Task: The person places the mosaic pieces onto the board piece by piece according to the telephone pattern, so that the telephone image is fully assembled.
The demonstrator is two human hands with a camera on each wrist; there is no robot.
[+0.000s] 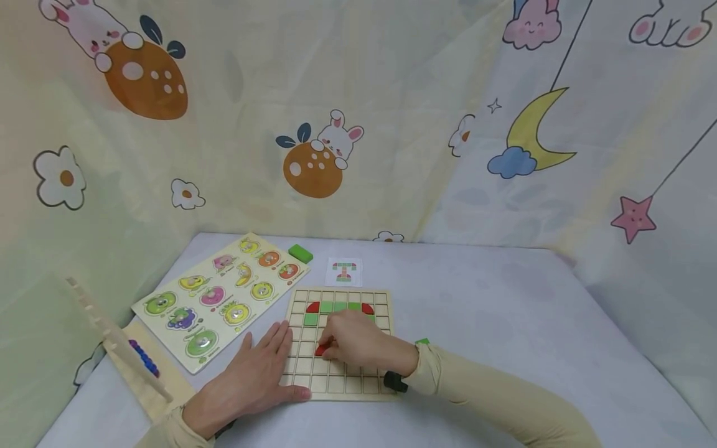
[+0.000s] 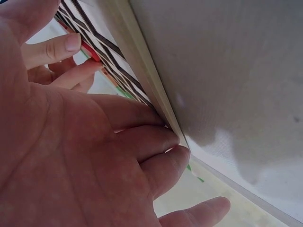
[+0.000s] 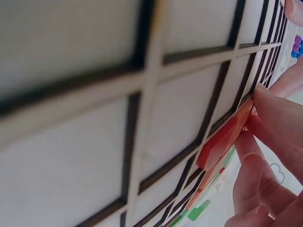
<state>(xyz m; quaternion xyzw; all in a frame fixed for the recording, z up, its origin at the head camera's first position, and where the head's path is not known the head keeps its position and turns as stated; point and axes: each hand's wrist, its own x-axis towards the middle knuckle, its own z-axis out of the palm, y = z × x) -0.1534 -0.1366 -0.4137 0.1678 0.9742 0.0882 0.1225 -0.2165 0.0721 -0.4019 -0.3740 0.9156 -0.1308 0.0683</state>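
My right hand (image 1: pixel 355 336) is over the wooden grid board (image 1: pixel 347 387), its thumb and fingertips pinching a red quarter-round tile (image 1: pixel 322 350) at a cell left of the middle. Close by, in the right wrist view, another red tile (image 3: pixel 218 144) and an orange tile (image 3: pixel 245 113) lie in the grid. Higher on the board a row holds red corner tiles (image 1: pixel 312 307) and green square tiles (image 1: pixel 340 307), partly hidden by my right hand. My left hand (image 1: pixel 254 373) lies with extended fingers along the board's left edge, fingertips touching it.
Behind the board lies a pattern card (image 1: pixel 344 272) showing a T shape. A fruit puzzle board (image 1: pixel 224 292) and a green block (image 1: pixel 300 252) are at the back left. At far left stands a wooden frame (image 1: pixel 131 354) with blue beads (image 1: pixel 144 358). A green piece (image 1: pixel 422 341) shows beside my right wrist.
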